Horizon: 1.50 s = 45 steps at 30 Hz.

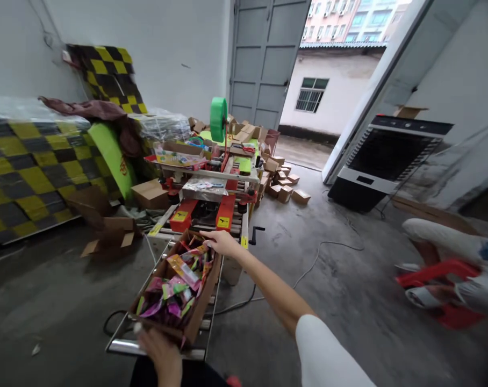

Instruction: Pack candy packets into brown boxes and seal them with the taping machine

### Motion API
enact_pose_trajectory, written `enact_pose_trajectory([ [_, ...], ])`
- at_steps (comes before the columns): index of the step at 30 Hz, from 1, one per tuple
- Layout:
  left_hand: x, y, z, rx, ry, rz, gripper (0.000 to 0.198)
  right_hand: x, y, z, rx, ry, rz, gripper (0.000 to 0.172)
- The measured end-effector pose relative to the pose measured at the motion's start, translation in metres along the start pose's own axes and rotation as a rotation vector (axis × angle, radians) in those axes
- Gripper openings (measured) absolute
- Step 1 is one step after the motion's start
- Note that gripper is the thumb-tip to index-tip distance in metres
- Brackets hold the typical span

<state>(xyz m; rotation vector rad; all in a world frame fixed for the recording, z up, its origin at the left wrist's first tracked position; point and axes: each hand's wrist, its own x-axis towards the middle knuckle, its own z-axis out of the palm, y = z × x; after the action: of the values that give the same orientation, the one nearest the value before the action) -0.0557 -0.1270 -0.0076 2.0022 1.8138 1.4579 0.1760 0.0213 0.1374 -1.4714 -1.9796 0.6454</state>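
Observation:
An open cardboard box [206, 312] full of small, brightly coloured plastic packets [175, 293] sits on a roller conveyor [125, 347] in front of me. At the box's far right corner, my right hand [223, 243] is closed over the rim, with its fingers along the far edge and its thumb at the inner side. My left hand [161, 349] is at the near end of the box, by its near left corner. Motion smears its fingers, so their hold is unclear. Just beyond the box stands a carton sealing machine [225, 212] with red belts.
A green tape roll [219, 119] tops the machine. Several small cartons [284, 192] lie on the floor beyond it, and an open carton [107, 236] lies left. A cable [318, 247] crosses the floor. A person [441, 236] sits at the right near a black air cooler [389, 156].

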Motion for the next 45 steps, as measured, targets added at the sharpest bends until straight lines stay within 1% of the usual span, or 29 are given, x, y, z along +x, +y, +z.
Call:
enact_pose_trajectory([
  [2,0.015,-0.005,-0.009,-0.029,0.120,0.038,0.086,0.000,-0.005,0.000,-0.057,-0.034,-0.013,0.048],
  [3,0.027,-0.005,-0.015,-0.025,0.136,0.086,0.084,-0.001,-0.009,0.000,-0.115,-0.069,-0.021,0.046],
  [4,0.040,-0.003,-0.022,-0.004,0.105,0.149,0.081,-0.001,-0.014,0.001,-0.199,-0.122,-0.033,0.042],
  [5,0.053,0.002,-0.028,0.029,0.044,0.215,0.078,-0.003,-0.020,0.001,-0.303,-0.195,-0.053,0.038],
  [7,0.076,0.015,-0.035,0.111,-0.142,0.324,0.068,-0.006,-0.032,0.000,-0.514,-0.357,-0.119,0.032],
  [9,0.091,0.029,-0.033,0.182,-0.369,0.368,0.057,-0.009,-0.040,-0.001,-0.639,-0.466,-0.183,0.031],
  [11,0.099,0.039,-0.023,0.232,-0.538,0.378,0.053,-0.012,-0.043,-0.002,-0.684,-0.499,-0.210,0.033],
  [12,0.100,0.041,-0.018,0.248,-0.594,0.376,0.052,-0.014,-0.044,-0.002,-0.690,-0.497,-0.205,0.034],
  [14,0.100,0.043,-0.009,0.267,-0.658,0.354,0.052,-0.017,-0.045,0.000,-0.694,-0.462,-0.169,0.034],
  [17,0.099,0.039,-0.001,0.266,-0.695,0.301,0.053,-0.018,-0.044,0.006,-0.682,-0.362,-0.076,0.041],
  [19,0.102,0.034,0.002,0.231,-0.694,0.269,0.053,-0.012,-0.042,0.016,-0.655,-0.276,-0.011,0.045],
  [22,0.111,0.021,0.004,0.065,-0.719,0.200,0.055,0.006,-0.036,0.042,-0.562,-0.132,0.042,0.041],
  [25,0.117,0.011,0.004,-0.175,-0.772,0.041,0.058,0.029,-0.031,0.066,-0.507,-0.055,0.087,0.037],
  [27,0.111,0.011,0.004,-0.233,-0.759,-0.004,0.065,0.041,-0.029,0.074,-0.502,-0.032,0.102,0.036],
  [29,0.098,0.018,0.005,-0.187,-0.694,0.009,0.079,0.045,-0.029,0.074,-0.492,-0.003,0.082,0.037],
  [30,0.090,0.023,0.007,-0.148,-0.646,0.011,0.084,0.043,-0.028,0.073,-0.481,0.038,0.080,0.039],
  [32,0.076,0.035,0.013,-0.088,-0.527,-0.023,0.085,0.030,-0.023,0.071,-0.388,0.209,0.135,0.046],
  [34,0.068,0.045,0.020,-0.061,-0.432,-0.070,0.081,0.004,-0.015,0.075,-0.160,0.401,0.228,0.055],
  [35,0.067,0.048,0.022,-0.057,-0.403,-0.097,0.080,-0.013,-0.010,0.079,-0.018,0.447,0.250,0.057],
  [36,0.068,0.050,0.024,-0.060,-0.387,-0.130,0.077,-0.032,-0.006,0.085,0.106,0.446,0.248,0.060],
  [37,0.070,0.050,0.025,-0.069,-0.382,-0.165,0.072,-0.053,-0.002,0.090,0.191,0.410,0.227,0.062],
  [39,0.075,0.048,0.023,-0.101,-0.398,-0.222,0.062,-0.094,0.002,0.100,0.271,0.313,0.157,0.072],
  [40,0.077,0.045,0.021,-0.119,-0.414,-0.231,0.057,-0.113,0.002,0.102,0.287,0.263,0.112,0.081],
  [42,0.079,0.042,0.017,-0.139,-0.448,-0.197,0.052,-0.143,0.001,0.101,0.317,0.155,0.007,0.109],
  [43,0.079,0.041,0.014,-0.135,-0.462,-0.159,0.050,-0.154,0.000,0.099,0.333,0.098,-0.043,0.122],
  [44,0.078,0.040,0.012,-0.123,-0.474,-0.119,0.049,-0.162,-0.001,0.097,0.349,0.057,-0.072,0.129],
  [45,0.077,0.041,0.010,-0.105,-0.484,-0.081,0.049,-0.167,-0.002,0.095,0.364,0.040,-0.076,0.129],
])
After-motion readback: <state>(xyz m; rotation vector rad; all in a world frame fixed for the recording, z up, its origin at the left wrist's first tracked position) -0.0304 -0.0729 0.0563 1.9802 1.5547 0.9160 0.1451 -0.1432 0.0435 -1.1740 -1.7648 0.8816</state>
